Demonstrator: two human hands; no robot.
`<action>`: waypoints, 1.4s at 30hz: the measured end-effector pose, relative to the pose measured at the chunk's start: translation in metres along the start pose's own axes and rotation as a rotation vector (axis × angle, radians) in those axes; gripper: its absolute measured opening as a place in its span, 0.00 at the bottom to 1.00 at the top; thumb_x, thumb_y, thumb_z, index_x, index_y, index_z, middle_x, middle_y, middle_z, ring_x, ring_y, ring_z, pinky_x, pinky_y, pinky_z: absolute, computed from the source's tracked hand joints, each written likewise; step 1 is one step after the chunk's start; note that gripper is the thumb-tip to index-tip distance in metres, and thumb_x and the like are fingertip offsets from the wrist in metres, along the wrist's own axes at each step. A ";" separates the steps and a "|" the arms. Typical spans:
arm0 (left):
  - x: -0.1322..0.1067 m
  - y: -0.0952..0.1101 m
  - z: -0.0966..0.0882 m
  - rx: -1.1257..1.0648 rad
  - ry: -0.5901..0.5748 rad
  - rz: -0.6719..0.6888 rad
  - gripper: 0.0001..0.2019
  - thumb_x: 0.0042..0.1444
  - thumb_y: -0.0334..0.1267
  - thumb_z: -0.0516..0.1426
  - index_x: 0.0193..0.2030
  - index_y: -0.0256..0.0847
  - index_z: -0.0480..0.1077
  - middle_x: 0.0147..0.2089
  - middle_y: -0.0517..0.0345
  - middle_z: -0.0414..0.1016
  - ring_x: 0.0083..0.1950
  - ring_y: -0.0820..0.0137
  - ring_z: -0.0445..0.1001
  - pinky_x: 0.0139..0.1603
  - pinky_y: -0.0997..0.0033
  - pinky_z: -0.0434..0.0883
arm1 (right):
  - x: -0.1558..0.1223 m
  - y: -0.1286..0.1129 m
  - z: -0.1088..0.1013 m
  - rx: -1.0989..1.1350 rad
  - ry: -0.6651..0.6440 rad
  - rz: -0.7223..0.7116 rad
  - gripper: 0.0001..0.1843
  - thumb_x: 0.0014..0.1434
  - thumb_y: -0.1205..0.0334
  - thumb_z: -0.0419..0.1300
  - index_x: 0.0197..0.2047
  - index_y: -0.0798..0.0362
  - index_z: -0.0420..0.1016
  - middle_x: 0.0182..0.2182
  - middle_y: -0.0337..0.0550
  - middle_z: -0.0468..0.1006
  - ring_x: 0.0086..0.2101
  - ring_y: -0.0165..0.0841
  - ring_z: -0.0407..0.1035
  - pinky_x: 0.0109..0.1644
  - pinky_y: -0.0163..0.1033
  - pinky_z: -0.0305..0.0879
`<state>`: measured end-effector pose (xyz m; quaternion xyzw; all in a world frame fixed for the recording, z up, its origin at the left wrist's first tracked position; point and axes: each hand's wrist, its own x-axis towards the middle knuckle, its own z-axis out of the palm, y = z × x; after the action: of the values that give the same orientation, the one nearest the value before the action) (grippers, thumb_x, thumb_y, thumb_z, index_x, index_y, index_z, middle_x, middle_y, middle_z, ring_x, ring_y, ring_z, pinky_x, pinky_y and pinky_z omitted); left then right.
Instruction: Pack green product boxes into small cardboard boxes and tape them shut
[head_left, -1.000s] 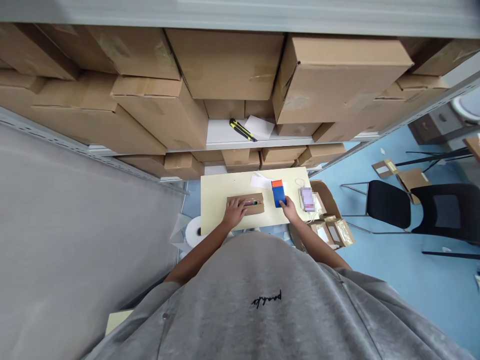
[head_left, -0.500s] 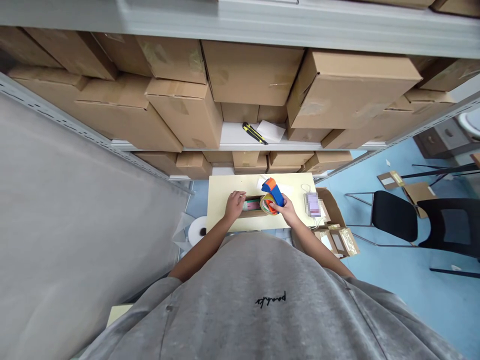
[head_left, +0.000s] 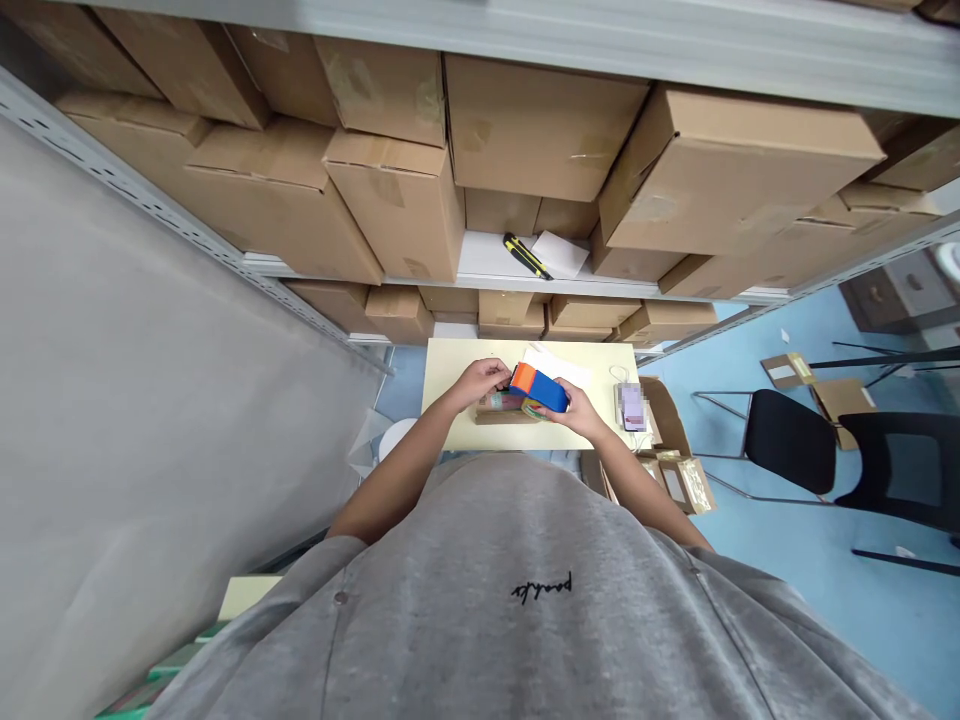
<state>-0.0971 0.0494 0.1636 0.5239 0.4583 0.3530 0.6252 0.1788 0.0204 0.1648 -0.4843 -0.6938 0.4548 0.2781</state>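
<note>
A blue and orange tape dispenser (head_left: 538, 388) is held over a small brown cardboard box (head_left: 501, 408) on a pale yellow table (head_left: 450, 368). My right hand (head_left: 574, 412) is wrapped round the dispenser's blue handle. My left hand (head_left: 486, 379) is up at the orange front end, fingers pinched together there; what they pinch is too small to make out. The box lies under both hands and is partly hidden by them.
White papers (head_left: 553, 360) lie behind the dispenser, and a small stack of cards (head_left: 632, 405) sits at the table's right edge. Shelves packed with cardboard boxes (head_left: 525, 130) rise behind, with a yellow utility knife (head_left: 527, 256) on one. Open cartons (head_left: 679, 470) and black chairs (head_left: 810, 440) stand right.
My right hand picked the dispenser up from standing on the table and swung it left over the box. My left hand left the box and came up to the dispenser's front.
</note>
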 end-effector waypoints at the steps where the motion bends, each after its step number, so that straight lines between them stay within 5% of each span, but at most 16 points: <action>1: -0.001 -0.004 -0.001 -0.007 0.000 -0.011 0.14 0.56 0.50 0.64 0.35 0.40 0.75 0.32 0.58 0.76 0.33 0.70 0.74 0.35 0.71 0.69 | 0.000 -0.001 0.000 -0.018 -0.005 -0.020 0.31 0.52 0.38 0.73 0.52 0.49 0.75 0.43 0.44 0.80 0.42 0.43 0.75 0.48 0.45 0.72; 8: -0.014 -0.028 -0.001 -0.025 0.124 -0.096 0.13 0.49 0.47 0.65 0.30 0.40 0.73 0.28 0.59 0.75 0.30 0.71 0.72 0.33 0.71 0.67 | -0.003 0.000 0.010 -0.121 -0.043 -0.131 0.27 0.54 0.40 0.72 0.48 0.50 0.75 0.44 0.48 0.76 0.45 0.45 0.73 0.49 0.47 0.71; 12: -0.024 -0.035 0.000 -0.030 0.200 -0.179 0.10 0.46 0.44 0.65 0.27 0.40 0.72 0.25 0.59 0.74 0.28 0.71 0.71 0.32 0.72 0.65 | -0.005 0.006 0.017 -0.113 -0.069 -0.040 0.26 0.53 0.39 0.72 0.44 0.49 0.74 0.37 0.43 0.76 0.37 0.41 0.72 0.43 0.45 0.71; 19: -0.035 -0.028 -0.046 0.017 0.427 -0.182 0.13 0.44 0.47 0.66 0.25 0.43 0.69 0.23 0.61 0.70 0.27 0.71 0.66 0.30 0.71 0.61 | -0.009 0.015 -0.007 -0.102 -0.082 0.073 0.27 0.51 0.37 0.72 0.42 0.49 0.75 0.33 0.40 0.78 0.33 0.40 0.72 0.38 0.42 0.69; 23: -0.040 -0.017 -0.062 0.077 0.315 -0.193 0.17 0.47 0.53 0.67 0.27 0.43 0.69 0.27 0.59 0.73 0.30 0.70 0.68 0.31 0.71 0.63 | -0.004 0.010 -0.022 -0.166 -0.089 0.034 0.30 0.52 0.40 0.73 0.52 0.47 0.77 0.45 0.45 0.83 0.43 0.46 0.77 0.48 0.47 0.72; 27: -0.041 -0.012 -0.055 0.087 0.375 -0.159 0.21 0.48 0.56 0.69 0.29 0.42 0.68 0.31 0.59 0.75 0.34 0.68 0.72 0.35 0.70 0.68 | 0.002 0.000 -0.021 -0.273 -0.135 -0.012 0.38 0.53 0.48 0.74 0.66 0.42 0.71 0.59 0.45 0.80 0.53 0.50 0.76 0.57 0.50 0.70; 34: -0.049 -0.010 -0.057 -0.074 0.351 -0.204 0.24 0.44 0.59 0.71 0.29 0.41 0.70 0.30 0.55 0.78 0.35 0.67 0.77 0.36 0.69 0.70 | -0.006 -0.002 -0.016 -0.476 -0.156 0.033 0.38 0.50 0.50 0.78 0.62 0.40 0.74 0.50 0.44 0.85 0.47 0.50 0.79 0.49 0.47 0.71; 38: -0.051 -0.006 -0.062 -0.031 0.358 -0.191 0.24 0.44 0.59 0.71 0.28 0.41 0.70 0.27 0.56 0.77 0.31 0.68 0.76 0.35 0.69 0.69 | -0.006 -0.003 -0.016 -0.449 -0.211 -0.021 0.42 0.52 0.45 0.77 0.67 0.37 0.69 0.59 0.43 0.80 0.55 0.54 0.76 0.54 0.49 0.71; 42: -0.050 -0.003 -0.062 -0.018 0.357 -0.178 0.24 0.43 0.59 0.71 0.28 0.42 0.70 0.27 0.56 0.77 0.31 0.69 0.75 0.35 0.69 0.68 | -0.006 -0.003 -0.011 -0.457 -0.198 -0.042 0.36 0.60 0.44 0.70 0.68 0.42 0.68 0.62 0.49 0.78 0.56 0.53 0.76 0.55 0.50 0.71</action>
<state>-0.1718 0.0233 0.1687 0.4050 0.6031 0.3875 0.5675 0.1890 0.0188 0.1731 -0.4732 -0.8123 0.3254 0.1016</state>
